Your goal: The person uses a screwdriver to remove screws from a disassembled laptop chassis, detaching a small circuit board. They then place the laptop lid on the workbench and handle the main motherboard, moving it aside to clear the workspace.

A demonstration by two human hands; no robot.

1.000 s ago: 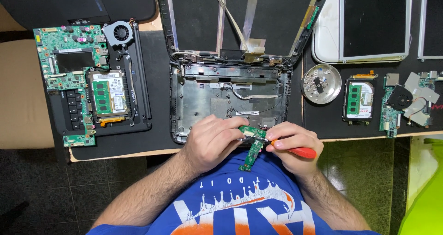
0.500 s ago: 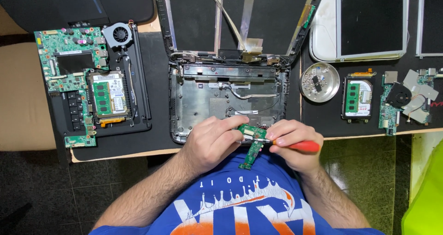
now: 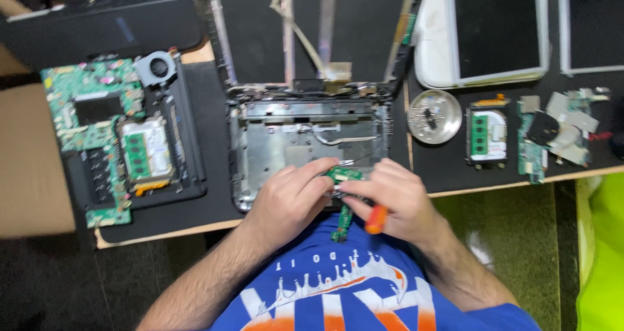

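At the near edge of the gutted laptop base (image 3: 309, 145), both hands meet over a small green circuit board (image 3: 342, 204). Left hand (image 3: 289, 201) pinches its top end, fingers closed on it. Right hand (image 3: 390, 198) is wrapped around an orange-handled screwdriver (image 3: 375, 219), tip apparently at the board. Looks like a screw being worked; next calls for a steady board and straight tip.

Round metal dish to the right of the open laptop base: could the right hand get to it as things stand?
Probably yes. The round metal dish sits uncovered on the mat, with nothing between it and the right hand. That hand, though, already holds an orange-handled screwdriver and touches the small green board.
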